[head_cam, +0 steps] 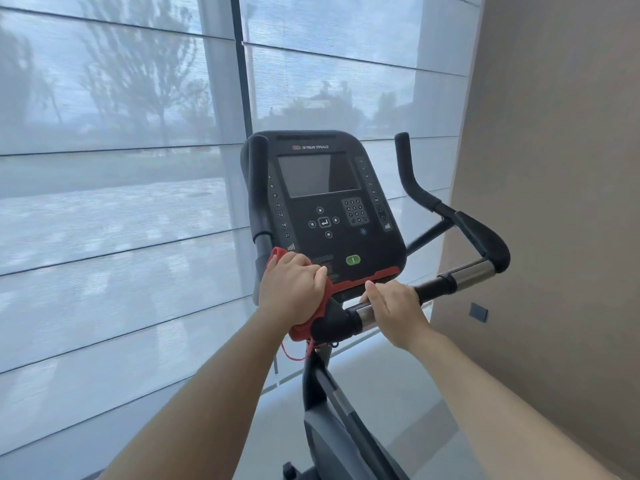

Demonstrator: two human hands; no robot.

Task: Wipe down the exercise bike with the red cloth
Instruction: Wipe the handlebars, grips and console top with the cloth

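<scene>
The black exercise bike [325, 424] stands in front of me, its console [322, 202] facing me with a dark screen. My left hand [292, 289] grips the red cloth [317, 311] and holds it against the left handlebar, by the console's lower left corner. Red fabric shows above and below the hand, with a thread hanging down. My right hand [389, 308] grips the horizontal handlebar [460, 277] just right of the console's red bottom edge.
A tall window with translucent blinds [121, 202] fills the left and back. A beige wall [554, 202] runs close along the bike's right side, with a small dark wall plate [478, 311]. Pale floor [398, 393] shows below the handlebars.
</scene>
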